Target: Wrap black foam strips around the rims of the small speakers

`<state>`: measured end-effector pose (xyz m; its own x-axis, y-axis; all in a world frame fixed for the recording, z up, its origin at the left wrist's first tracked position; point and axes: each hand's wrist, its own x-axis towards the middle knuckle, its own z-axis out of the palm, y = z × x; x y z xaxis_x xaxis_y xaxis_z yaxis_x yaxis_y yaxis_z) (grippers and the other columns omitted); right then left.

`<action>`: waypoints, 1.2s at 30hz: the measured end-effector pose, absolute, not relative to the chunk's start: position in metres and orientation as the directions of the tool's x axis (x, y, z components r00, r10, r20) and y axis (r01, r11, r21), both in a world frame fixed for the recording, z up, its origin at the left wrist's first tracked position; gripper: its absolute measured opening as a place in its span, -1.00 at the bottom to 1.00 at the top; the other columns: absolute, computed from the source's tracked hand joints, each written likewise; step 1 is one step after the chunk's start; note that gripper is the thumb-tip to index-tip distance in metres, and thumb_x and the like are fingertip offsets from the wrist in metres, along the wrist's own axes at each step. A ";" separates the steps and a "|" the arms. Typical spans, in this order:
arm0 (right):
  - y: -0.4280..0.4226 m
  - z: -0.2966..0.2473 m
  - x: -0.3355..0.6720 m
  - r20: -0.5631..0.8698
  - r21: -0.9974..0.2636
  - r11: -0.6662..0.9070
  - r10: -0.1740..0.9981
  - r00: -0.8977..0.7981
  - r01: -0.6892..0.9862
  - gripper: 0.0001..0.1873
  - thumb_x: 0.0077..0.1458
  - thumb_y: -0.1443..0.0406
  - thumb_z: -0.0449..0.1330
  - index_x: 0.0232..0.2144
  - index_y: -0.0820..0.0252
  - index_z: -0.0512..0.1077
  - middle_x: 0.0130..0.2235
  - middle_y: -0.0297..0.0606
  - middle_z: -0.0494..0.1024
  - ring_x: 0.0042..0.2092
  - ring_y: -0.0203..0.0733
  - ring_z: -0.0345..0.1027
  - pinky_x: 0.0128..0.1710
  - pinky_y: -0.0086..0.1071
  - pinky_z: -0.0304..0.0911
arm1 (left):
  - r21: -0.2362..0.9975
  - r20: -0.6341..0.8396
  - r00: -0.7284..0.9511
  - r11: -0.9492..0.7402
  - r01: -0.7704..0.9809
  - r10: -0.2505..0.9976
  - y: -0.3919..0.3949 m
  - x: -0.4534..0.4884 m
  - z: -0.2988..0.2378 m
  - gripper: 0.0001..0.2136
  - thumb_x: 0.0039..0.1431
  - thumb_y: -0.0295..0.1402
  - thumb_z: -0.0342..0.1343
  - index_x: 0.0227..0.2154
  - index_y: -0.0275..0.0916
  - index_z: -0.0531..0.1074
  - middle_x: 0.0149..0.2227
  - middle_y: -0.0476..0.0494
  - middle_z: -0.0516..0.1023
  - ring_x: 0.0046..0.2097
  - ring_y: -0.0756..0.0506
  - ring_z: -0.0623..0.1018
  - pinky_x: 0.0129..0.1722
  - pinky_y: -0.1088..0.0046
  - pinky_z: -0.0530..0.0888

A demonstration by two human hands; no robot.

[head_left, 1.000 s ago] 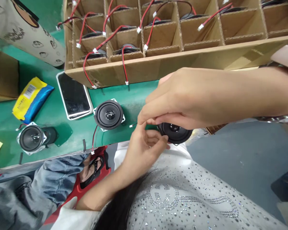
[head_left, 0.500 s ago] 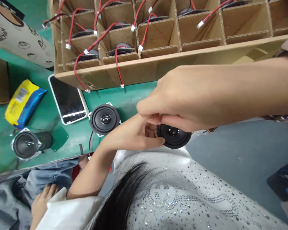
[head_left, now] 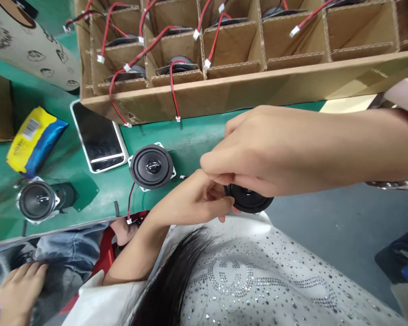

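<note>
From my feed, the right hand (head_left: 258, 151) reaches in from the right and is closed over the top rim of a small round black speaker (head_left: 250, 202), thumb and fingers pinched on it. The left hand (head_left: 193, 203) comes up from below, its fingers curled tight against that speaker's left edge, so both hands grip it. The speaker is held in the air in front of the long brown cardboard divider box (head_left: 231, 93), off the near edge of the green table top (head_left: 197, 136) that the box stands on.

Just in front of the box's left half, a second black speaker in a white square frame (head_left: 152, 166) lies cone-up on the table, with a red and black lead (head_left: 130, 204) trailing from it away from the box. At the box's front left corner lies a white-edged phone with a dark screen (head_left: 98, 136). Further left of the box are a yellow and blue foil packet (head_left: 34, 140) and a silver-framed speaker (head_left: 37, 200). Inside the box's cells I see more speakers with red leads (head_left: 172, 88). Another person's hand (head_left: 15, 290) rests on grey cloth, well in front of the box's left end.
</note>
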<state>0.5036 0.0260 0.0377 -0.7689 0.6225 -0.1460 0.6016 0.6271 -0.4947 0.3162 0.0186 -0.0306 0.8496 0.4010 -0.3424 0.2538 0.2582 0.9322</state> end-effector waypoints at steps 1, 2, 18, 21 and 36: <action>0.025 0.036 0.504 -0.139 -0.465 0.630 0.642 -0.754 0.622 -0.88 -0.07 0.48 0.17 -0.54 0.26 0.29 -0.61 -0.45 0.20 -0.58 -0.45 -0.15 -0.58 -0.44 -0.24 | 0.924 -0.345 0.855 0.299 0.237 0.388 0.018 0.316 -0.031 -0.90 0.10 -0.54 0.04 -0.34 -0.24 0.36 -0.51 -0.03 0.51 -0.50 -0.07 0.57 -0.56 0.51 0.46; 0.024 0.034 0.505 -0.141 -0.443 0.627 0.658 -0.740 0.641 -0.88 -0.06 0.48 0.16 -0.53 0.26 0.30 -0.60 -0.44 0.21 -0.56 -0.45 -0.14 -0.57 -0.44 -0.24 | 0.918 -0.341 0.861 0.333 0.217 0.377 0.017 0.315 -0.032 -0.88 0.10 -0.54 0.04 -0.31 -0.23 0.35 -0.54 0.00 0.50 -0.50 -0.08 0.58 -0.57 0.52 0.46; 0.013 0.025 0.498 -0.324 -0.336 0.439 0.777 -0.540 0.834 -0.91 -0.04 0.43 0.10 -0.44 0.18 0.37 -0.56 -0.44 0.29 -0.50 -0.40 -0.04 -0.43 -0.50 -0.15 | 0.919 -0.326 0.890 0.329 0.219 0.319 0.018 0.312 -0.036 -0.92 0.27 -0.46 -0.12 -0.27 -0.21 0.25 -0.42 -0.07 0.57 -0.51 -0.02 0.56 -0.54 0.52 0.47; 0.011 0.024 0.496 -0.356 -0.314 0.411 0.785 -0.508 0.856 -0.91 -0.05 0.42 0.12 -0.44 0.17 0.38 -0.55 -0.44 0.32 -0.49 -0.39 -0.03 -0.41 -0.49 -0.14 | 0.918 -0.323 0.885 0.340 0.206 0.336 0.018 0.313 -0.037 -0.93 0.25 -0.45 -0.10 -0.25 -0.18 0.24 -0.43 -0.04 0.58 -0.54 -0.02 0.56 -0.57 0.52 0.48; -0.007 0.030 0.483 -0.332 -0.119 0.508 0.789 -0.517 0.853 -0.91 -0.12 0.50 0.08 -0.52 0.28 0.23 -0.51 -0.42 0.38 -0.55 -0.44 -0.27 -0.36 -0.43 -0.23 | 0.922 -0.352 0.820 0.317 0.221 0.451 0.008 0.323 -0.036 -0.77 0.37 -0.28 -0.17 -0.10 -0.28 0.30 -0.55 -0.02 0.52 -0.60 0.00 0.50 -0.62 0.56 0.43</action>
<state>0.4825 -0.0066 0.0302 -0.5168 0.7893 -0.3316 0.8529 0.5082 -0.1195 0.3227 0.0084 -0.0355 0.8204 0.4510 -0.3515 0.2212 0.3166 0.9224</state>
